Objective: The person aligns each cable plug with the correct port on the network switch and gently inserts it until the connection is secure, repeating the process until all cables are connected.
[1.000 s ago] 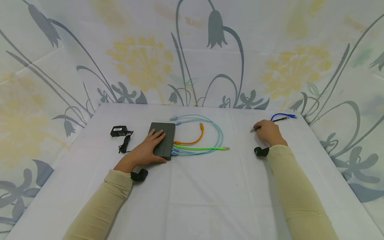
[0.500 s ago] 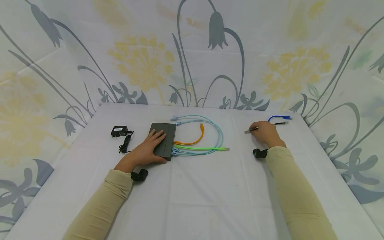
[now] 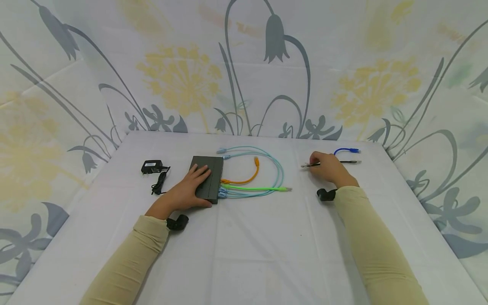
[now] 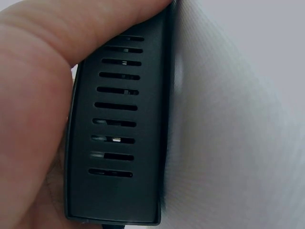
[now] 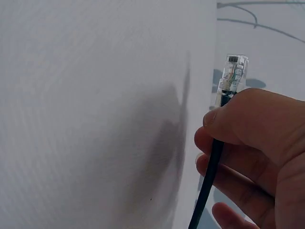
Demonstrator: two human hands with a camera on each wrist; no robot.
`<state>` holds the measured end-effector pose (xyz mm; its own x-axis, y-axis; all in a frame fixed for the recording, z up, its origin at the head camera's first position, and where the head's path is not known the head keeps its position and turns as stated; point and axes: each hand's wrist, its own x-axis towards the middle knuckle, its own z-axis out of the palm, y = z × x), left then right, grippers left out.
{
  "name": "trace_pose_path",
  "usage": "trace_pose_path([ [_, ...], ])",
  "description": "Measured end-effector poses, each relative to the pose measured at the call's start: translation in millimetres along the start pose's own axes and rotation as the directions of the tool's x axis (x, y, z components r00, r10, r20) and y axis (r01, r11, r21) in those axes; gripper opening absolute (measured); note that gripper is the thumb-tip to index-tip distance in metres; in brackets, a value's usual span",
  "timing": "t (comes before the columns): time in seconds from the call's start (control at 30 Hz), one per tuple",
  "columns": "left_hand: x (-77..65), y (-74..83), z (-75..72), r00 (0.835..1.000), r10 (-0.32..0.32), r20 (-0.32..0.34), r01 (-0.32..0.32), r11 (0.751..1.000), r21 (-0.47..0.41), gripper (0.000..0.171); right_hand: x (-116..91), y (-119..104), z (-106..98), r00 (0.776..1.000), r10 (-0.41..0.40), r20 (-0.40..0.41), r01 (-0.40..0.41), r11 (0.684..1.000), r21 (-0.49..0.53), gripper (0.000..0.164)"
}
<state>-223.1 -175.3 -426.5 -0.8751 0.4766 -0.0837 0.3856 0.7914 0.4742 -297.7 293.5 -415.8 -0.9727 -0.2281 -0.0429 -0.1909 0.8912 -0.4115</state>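
My left hand [image 3: 183, 192] lies spread over a dark box with cable ports [image 3: 211, 183], fingers on its top and thumb along its near side. The left wrist view shows the box's vented side [image 4: 116, 114] under the thumb. Farther right, my right hand [image 3: 329, 170] pinches a black network cable [image 3: 347, 162] just behind its clear plug [image 5: 236, 71]. The cable's other end sticks out to the right of the hand. A short blue cable [image 3: 346, 149] emerges behind that hand, its other end hidden by it.
From the box's right side run light blue cables [image 3: 281, 169], an orange cable [image 3: 251, 176] and a green cable [image 3: 263, 188]. One loose light blue plug [image 3: 221, 150] lies beyond the box. A black power adapter [image 3: 151, 166] with a bundled cord sits left.
My right hand has moved left with the black cable, which now lies more level. The blue cable has shifted left along with it. My left hand and the box stay put.
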Motion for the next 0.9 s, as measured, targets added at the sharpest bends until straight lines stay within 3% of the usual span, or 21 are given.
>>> trace_pose_path([
  [0.17, -0.2, 1.5, -1.1, 1.000, 0.002, 0.007, -0.002, 1.000, -0.004, 0.107, -0.7, -6.1, 0.0, 1.000, -0.021, -0.017, 0.021, 1.000, 0.017, 0.003],
  [0.33, -0.1, 2.0, -1.9, 1.000, 0.000, 0.011, 0.000, 1.000, 0.006, 0.107, -1.3, -11.3, 0.3, 0.997, -0.066, -0.026, 0.066, 0.998, 0.022, 0.006],
  [0.53, -0.1, 2.1, -1.8, 1.000, -0.004, 0.013, 0.004, 1.000, 0.000, 0.107, -1.7, -16.9, -1.3, 0.995, -0.083, -0.058, 0.086, 0.995, 0.049, 0.024],
  [0.9, 0.3, 1.2, -1.2, 1.000, 0.001, 0.004, -0.001, 1.000, -0.008, 0.107, -3.2, -40.3, -12.5, 0.967, -0.207, -0.152, 0.213, 0.977, 0.029, 0.024],
])
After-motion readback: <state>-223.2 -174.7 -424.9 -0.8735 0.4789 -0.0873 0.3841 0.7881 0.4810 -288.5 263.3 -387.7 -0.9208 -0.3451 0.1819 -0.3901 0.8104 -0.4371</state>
